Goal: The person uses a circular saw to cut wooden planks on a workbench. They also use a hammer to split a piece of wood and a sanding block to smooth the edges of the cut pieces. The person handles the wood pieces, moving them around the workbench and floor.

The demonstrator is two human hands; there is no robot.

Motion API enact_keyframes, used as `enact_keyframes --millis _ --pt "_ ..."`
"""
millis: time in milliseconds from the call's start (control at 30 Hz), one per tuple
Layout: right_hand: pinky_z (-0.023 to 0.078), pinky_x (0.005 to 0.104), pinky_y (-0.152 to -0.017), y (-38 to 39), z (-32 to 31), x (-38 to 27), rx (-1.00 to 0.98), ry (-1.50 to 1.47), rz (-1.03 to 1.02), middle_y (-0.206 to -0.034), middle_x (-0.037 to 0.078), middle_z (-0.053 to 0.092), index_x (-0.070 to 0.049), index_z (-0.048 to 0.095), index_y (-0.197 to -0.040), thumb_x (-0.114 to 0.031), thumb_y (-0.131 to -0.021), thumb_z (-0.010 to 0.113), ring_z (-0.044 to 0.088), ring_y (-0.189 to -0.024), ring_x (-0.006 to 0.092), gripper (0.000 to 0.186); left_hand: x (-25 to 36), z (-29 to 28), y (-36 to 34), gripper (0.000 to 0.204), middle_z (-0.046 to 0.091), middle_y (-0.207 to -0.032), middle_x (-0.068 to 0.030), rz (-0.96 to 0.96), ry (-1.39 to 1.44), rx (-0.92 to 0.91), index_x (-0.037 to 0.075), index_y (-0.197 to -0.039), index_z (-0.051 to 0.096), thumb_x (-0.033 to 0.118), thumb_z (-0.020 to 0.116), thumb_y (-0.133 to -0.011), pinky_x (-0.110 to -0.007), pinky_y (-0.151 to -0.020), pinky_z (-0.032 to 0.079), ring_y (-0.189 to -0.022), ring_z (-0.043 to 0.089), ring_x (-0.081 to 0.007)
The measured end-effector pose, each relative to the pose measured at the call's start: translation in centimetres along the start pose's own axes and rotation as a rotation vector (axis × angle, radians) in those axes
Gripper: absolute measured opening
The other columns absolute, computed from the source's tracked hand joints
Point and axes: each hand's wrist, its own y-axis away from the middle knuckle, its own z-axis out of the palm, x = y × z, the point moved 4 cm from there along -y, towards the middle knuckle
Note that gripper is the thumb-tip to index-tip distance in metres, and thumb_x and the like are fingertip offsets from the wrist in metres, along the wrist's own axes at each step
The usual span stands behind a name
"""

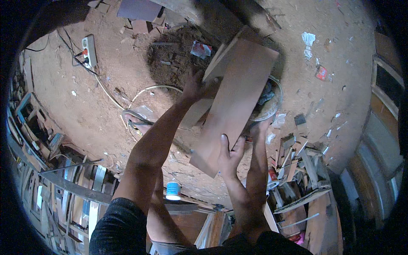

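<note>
My right hand (231, 155) grips the near right edge of a long, flat brown board (238, 93), thumb on its face. My left hand (196, 83) is in shadow at the left of the board, closed on another narrower wooden piece (222, 53) behind it; its fingertips are partly hidden. A round metal basin (273, 109) with dark, crumpled material (266, 93) inside lies partly under the board's right side. A further piece of wood (193, 114) shows below the board on the left. My sandalled foot (134, 120) is left of the boards.
A power strip (88, 51) with plugs and cables lies upper left, beside a looping pale hose (106, 93). A blue can (173, 191) stands near my legs. Scrap wood piles (297, 170) line the lower right and left. Litter (308, 42) dots the dirt floor.
</note>
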Motion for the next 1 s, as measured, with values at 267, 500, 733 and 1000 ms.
enact_keyframes --millis 267,500,733,1000 --pt "0.052 0.0369 -0.094 0.0 -3.9 -10.5 -0.046 0.422 0.140 -0.121 0.016 0.069 0.001 0.052 -0.126 -0.015 -0.097 0.071 0.067 -0.108 0.0217 0.038 2.1 2.6 -3.6 0.082 0.067 -0.123 -0.0271 -0.670 0.166 -0.351 -0.002 -0.131 0.057 0.055 0.083 -0.078 -0.051 -0.094 0.052 -0.111 0.066 -0.0460" --pt "0.054 0.0356 -0.090 4.6 -12.1 -12.5 -0.135 0.227 0.093 -0.108 0.015 0.075 0.001 0.063 -0.117 -0.016 -0.090 0.076 0.070 -0.103 0.0207 0.035 6.2 -9.7 3.5 0.084 0.071 -0.119 -0.0224 -0.743 0.366 -0.347 -0.004 -0.133 0.056 0.049 0.087 -0.077 -0.045 -0.092 0.056 -0.109 0.070 -0.0328" --pt "0.054 0.0326 -0.089 16.8 -12.3 -30.8 -0.662 0.349 -0.008 -0.108 0.009 0.073 0.005 0.063 -0.117 -0.010 -0.087 0.080 0.068 -0.099 0.0169 0.038 25.4 -39.1 12.8 0.072 0.068 -0.126 -0.0116 -0.841 0.870 -0.285 -0.003 -0.136 0.057 0.028 0.088 -0.079 -0.038 -0.102 0.051 -0.114 0.064 -0.0210" --pt "0.038 0.0390 -0.112 30.9 1.6 -39.7 -1.384 0.554 -0.352 -0.145 0.017 0.050 0.005 0.055 -0.125 -0.032 -0.090 0.080 0.048 -0.135 0.0245 0.057 31.4 -48.6 32.6 0.066 0.055 -0.147 -0.0112 -0.902 1.637 0.476 0.005 -0.148 0.046 0.046 0.057 -0.098 -0.042 -0.111 0.046 -0.134 0.053 -0.0277"
